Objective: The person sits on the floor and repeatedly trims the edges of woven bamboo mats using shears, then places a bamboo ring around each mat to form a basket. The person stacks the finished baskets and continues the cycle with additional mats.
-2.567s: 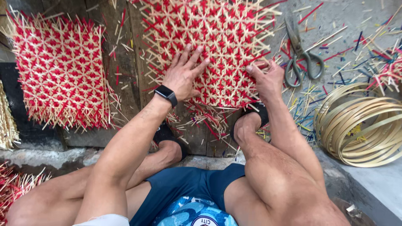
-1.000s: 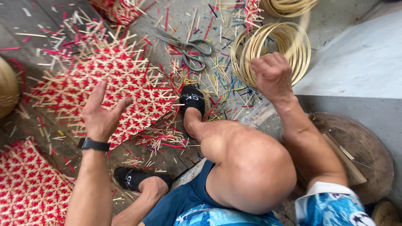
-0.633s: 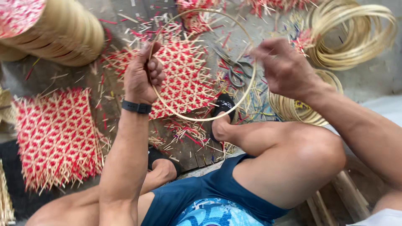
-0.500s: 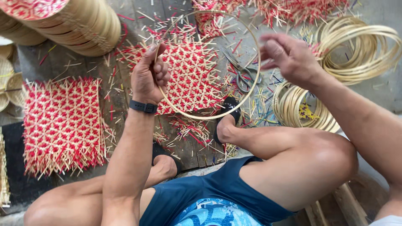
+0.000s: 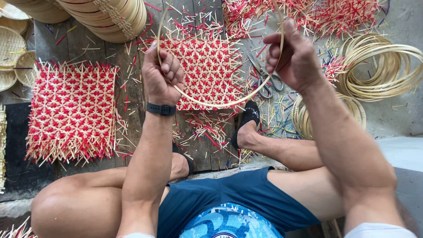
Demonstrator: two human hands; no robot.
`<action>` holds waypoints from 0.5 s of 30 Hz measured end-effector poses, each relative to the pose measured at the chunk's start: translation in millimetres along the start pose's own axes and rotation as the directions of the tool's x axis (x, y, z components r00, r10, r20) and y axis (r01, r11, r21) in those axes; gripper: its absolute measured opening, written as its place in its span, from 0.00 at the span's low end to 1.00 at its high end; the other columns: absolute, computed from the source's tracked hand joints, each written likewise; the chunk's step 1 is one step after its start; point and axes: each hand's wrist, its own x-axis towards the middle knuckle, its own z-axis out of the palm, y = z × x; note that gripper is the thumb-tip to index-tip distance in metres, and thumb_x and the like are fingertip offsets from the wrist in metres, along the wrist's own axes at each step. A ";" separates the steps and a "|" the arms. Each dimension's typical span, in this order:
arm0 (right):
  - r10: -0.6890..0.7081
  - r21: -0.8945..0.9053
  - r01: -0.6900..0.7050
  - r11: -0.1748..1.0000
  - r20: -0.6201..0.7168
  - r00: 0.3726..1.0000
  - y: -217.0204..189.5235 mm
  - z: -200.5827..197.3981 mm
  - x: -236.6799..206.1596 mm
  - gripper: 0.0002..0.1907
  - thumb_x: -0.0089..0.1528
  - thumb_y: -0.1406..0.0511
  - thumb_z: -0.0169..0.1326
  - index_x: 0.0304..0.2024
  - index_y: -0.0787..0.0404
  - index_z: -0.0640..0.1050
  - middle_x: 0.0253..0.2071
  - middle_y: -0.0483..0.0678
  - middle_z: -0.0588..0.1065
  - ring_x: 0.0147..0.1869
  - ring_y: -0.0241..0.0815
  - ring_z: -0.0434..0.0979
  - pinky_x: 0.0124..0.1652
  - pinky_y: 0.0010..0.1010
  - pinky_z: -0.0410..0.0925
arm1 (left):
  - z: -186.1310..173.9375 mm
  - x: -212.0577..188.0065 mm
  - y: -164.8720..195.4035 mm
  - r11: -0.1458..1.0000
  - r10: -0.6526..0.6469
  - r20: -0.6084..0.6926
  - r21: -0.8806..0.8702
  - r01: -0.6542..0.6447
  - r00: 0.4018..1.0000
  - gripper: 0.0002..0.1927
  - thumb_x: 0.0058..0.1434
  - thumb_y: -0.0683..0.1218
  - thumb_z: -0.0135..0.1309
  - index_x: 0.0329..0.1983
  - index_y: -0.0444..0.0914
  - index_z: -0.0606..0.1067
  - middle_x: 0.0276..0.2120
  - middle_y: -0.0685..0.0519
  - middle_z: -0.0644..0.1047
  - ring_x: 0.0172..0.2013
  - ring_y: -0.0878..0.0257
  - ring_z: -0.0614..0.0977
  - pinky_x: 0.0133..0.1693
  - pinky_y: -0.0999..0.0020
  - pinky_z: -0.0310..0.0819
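A thin pale bamboo hoop [image 5: 220, 104] is raised in front of me, gripped on both sides. My left hand [image 5: 162, 75], with a black watch at the wrist, is closed on its left side. My right hand [image 5: 294, 56] is closed on its right side. Below the hoop lies a red-and-tan woven mat [image 5: 207, 70] on the wooden boards. A second woven mat [image 5: 72, 110] lies to the left. My foot in a black shoe [image 5: 249, 115] rests at the middle mat's lower right corner.
Scissors [image 5: 264, 79] lie right of the middle mat. Loose bamboo hoops [image 5: 381, 66] are piled at right, with another coil [image 5: 304, 115] nearer me. Stacked round bamboo trays [image 5: 112, 17] sit at top left. More woven pieces [image 5: 326, 15] and cut strips litter the top and the boards.
My right hand reached to the hoop pile and brought one hoop over. Both hands now grip it above the middle mat, and my view has swung back to the mats.
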 end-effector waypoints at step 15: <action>-0.139 -0.363 0.125 0.924 -0.013 0.990 12.6 -12.0 15.4 0.28 0.73 0.47 0.48 0.42 0.64 0.83 0.34 0.50 0.79 0.37 0.42 0.81 0.41 0.33 0.76 | -9.5 5.8 16.5 0.908 0.101 0.092 0.399 -0.130 0.991 0.21 0.70 0.53 0.57 0.20 0.42 0.72 0.15 0.58 0.67 0.13 0.70 0.63 0.16 0.72 0.55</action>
